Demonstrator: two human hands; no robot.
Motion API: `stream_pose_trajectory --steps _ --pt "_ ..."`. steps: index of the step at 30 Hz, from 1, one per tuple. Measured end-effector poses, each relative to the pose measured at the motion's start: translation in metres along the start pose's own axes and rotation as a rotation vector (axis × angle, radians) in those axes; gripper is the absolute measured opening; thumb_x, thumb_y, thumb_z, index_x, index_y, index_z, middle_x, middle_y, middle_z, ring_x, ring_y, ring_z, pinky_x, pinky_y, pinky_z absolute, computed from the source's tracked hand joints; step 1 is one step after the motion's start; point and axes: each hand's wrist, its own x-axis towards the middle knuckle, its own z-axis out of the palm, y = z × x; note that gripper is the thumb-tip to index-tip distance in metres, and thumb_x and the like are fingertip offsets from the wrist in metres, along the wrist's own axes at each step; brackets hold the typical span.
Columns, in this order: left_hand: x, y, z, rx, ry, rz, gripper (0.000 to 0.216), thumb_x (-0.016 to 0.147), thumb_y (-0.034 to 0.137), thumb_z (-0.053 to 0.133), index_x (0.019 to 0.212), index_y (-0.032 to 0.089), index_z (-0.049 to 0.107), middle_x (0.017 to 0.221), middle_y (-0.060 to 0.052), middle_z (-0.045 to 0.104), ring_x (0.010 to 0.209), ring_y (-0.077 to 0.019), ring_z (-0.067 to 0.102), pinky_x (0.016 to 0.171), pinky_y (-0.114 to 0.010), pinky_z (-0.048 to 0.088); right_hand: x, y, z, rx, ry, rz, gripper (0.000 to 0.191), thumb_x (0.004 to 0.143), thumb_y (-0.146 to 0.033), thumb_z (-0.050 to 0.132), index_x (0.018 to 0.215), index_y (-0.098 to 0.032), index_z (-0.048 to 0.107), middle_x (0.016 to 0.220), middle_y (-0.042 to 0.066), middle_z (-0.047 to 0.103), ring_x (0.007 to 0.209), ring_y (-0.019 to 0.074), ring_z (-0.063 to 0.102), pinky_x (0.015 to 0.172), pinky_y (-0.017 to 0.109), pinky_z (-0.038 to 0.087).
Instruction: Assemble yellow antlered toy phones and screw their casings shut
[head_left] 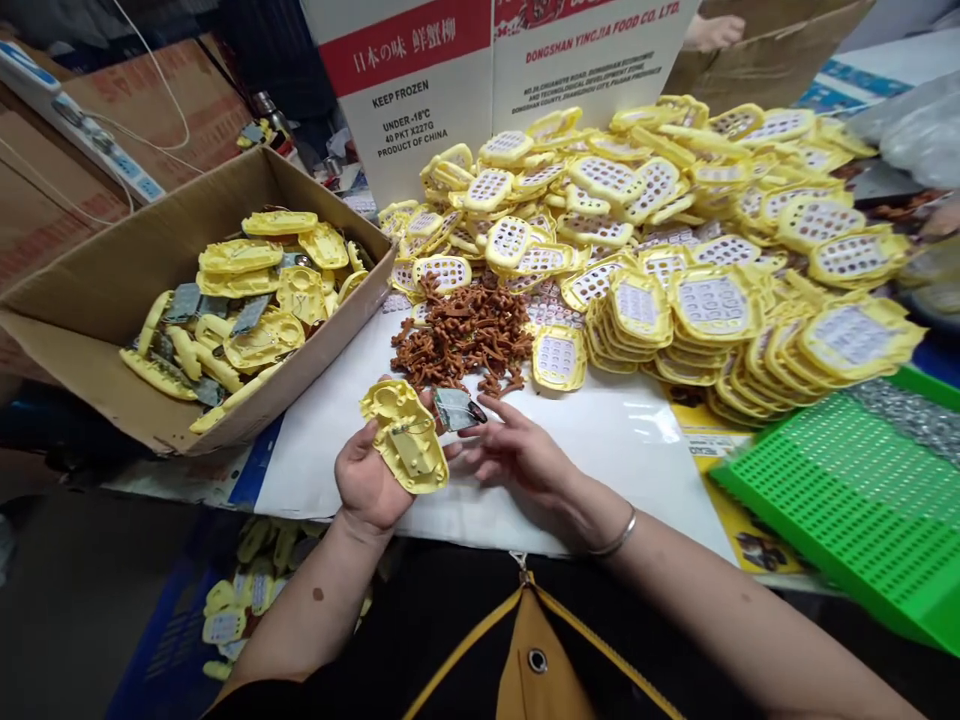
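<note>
My left hand (367,480) is closed around a yellow plastic shell half (412,445), its hollow inner side facing up. Beside the shell, a small green circuit board (454,409) with thin wires and a dark round part at its end is held up above the table. My right hand (517,450) has its fingertips at the dark end of that board, with the index finger on it; the thumb is mostly hidden. Just beyond both hands lies a heap of small brown rubbery pieces (465,335). A single yellow keypad cover (559,358) lies beside the heap.
On the left, a cardboard box (315,385) holds yellow shells with circuit boards. Piled and stacked yellow covers (600,180) fill the table's back and right. A green perforated tray (847,500) sits at right, a white carton (420,100) behind. Another person's hand (716,33) shows at the back.
</note>
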Motion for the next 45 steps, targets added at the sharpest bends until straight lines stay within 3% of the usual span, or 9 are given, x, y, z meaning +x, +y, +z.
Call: stream_pose_trajectory --steps 4,6,10,15,19,23,28,38,45 --pt "-0.002 0.002 0.005 0.023 -0.068 -0.045 0.057 0.083 0.040 0.046 0.139 0.045 0.038 0.139 -0.003 0.054 0.123 -0.0326 0.053 0.099 -0.064 0.038 0.006 0.008 0.010 -0.049 -0.210 -0.049 0.047 0.059 -0.011 0.075 0.104 -0.019 0.063 0.105 0.006 0.070 0.080 0.0168 0.067 0.067 0.030 0.057" --pt "-0.003 0.002 0.005 0.039 -0.068 -0.043 0.058 0.083 0.043 0.048 0.139 0.047 0.037 0.140 -0.003 0.053 0.120 -0.0331 0.055 0.096 -0.064 0.041 0.006 0.007 0.014 -0.012 -0.242 -0.122 0.052 0.061 -0.016 0.079 0.109 -0.022 0.062 0.105 0.004 0.070 0.086 0.0177 0.066 0.073 0.031 0.057" --pt "-0.003 0.003 0.000 0.095 -0.048 -0.004 0.057 0.083 0.045 0.048 0.138 0.051 0.035 0.139 -0.004 0.054 0.100 -0.0288 0.066 0.087 -0.062 0.047 0.004 -0.001 0.006 0.033 -0.158 -0.094 0.075 0.055 -0.009 0.081 0.122 -0.027 0.052 0.091 -0.001 0.071 0.072 0.0157 0.068 0.067 0.031 0.057" --pt "-0.003 0.005 -0.006 0.092 -0.044 0.028 0.056 0.085 0.043 0.047 0.139 0.050 0.035 0.136 -0.004 0.057 0.087 -0.0227 0.069 0.088 -0.055 0.050 0.003 -0.002 -0.011 0.044 0.016 -0.012 0.046 0.063 -0.010 0.074 0.105 -0.020 0.057 0.075 -0.001 0.069 0.063 0.0138 0.067 0.063 0.029 0.055" --pt "-0.004 0.006 -0.007 0.087 -0.037 0.045 0.055 0.085 0.041 0.046 0.138 0.050 0.036 0.135 -0.002 0.058 0.085 -0.0217 0.069 0.085 -0.052 0.052 0.004 -0.003 -0.007 0.068 -0.049 -0.002 0.045 0.058 -0.003 0.072 0.099 -0.018 0.064 0.095 0.004 0.071 0.079 0.0137 0.067 0.077 0.031 0.054" --pt "-0.005 0.006 -0.009 0.095 -0.042 0.037 0.055 0.084 0.041 0.047 0.138 0.048 0.038 0.130 -0.003 0.062 0.081 -0.0212 0.069 0.086 -0.051 0.052 0.004 -0.005 0.002 0.095 -0.097 0.052 0.032 0.065 -0.018 0.076 0.096 -0.019 0.068 0.091 0.003 0.072 0.084 0.0155 0.067 0.087 0.035 0.051" --pt "-0.007 0.004 -0.015 0.148 -0.056 0.018 0.059 0.081 0.044 0.050 0.139 0.046 0.039 0.126 -0.004 0.064 0.085 -0.0244 0.068 0.088 -0.054 0.049 0.002 0.002 0.003 0.096 -0.247 0.046 0.038 0.062 -0.030 0.083 0.096 -0.020 0.067 0.092 0.002 0.073 0.080 0.0158 0.067 0.086 0.037 0.051" --pt "-0.013 0.005 -0.013 0.105 -0.132 -0.041 0.067 0.076 0.037 0.054 0.141 0.038 0.040 0.125 -0.010 0.065 0.078 -0.0259 0.070 0.065 -0.042 0.057 0.003 -0.003 -0.006 -0.149 -0.071 -0.260 0.033 0.065 -0.038 0.081 0.089 -0.020 0.067 0.087 0.001 0.073 0.079 0.0126 0.066 0.082 0.031 0.049" --pt "-0.014 0.008 -0.017 0.136 -0.087 -0.038 0.069 0.075 0.038 0.053 0.142 0.034 0.039 0.125 -0.011 0.065 0.075 -0.0261 0.069 0.075 -0.051 0.054 -0.006 -0.005 -0.017 -0.106 -0.195 -0.078 0.050 0.063 -0.023 0.082 0.109 -0.024 0.063 0.123 0.007 0.063 0.100 0.0184 0.065 0.079 0.032 0.055"
